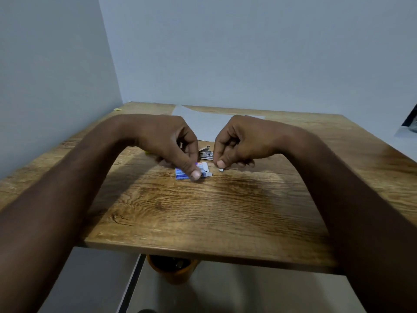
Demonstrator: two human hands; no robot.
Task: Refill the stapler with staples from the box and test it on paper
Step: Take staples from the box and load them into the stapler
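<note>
A small blue and white staple box (183, 174) lies on the wooden table (203, 213), its end flap open toward the right. My left hand (171, 143) pinches the box from above with thumb and fingers. My right hand (234, 143) hovers just right of it, thumb and forefinger pinched on a small strip of staples (221, 169). Behind and between the hands lies the metal stapler (205, 153), mostly hidden. A white sheet of paper (203, 123) lies flat further back.
Walls close the table at the back and left. A dark object (411, 123) sits at the far right edge. Below the front edge stands an orange container (171, 269) on the floor. A yellow scrap (117, 108) lies at the back left corner.
</note>
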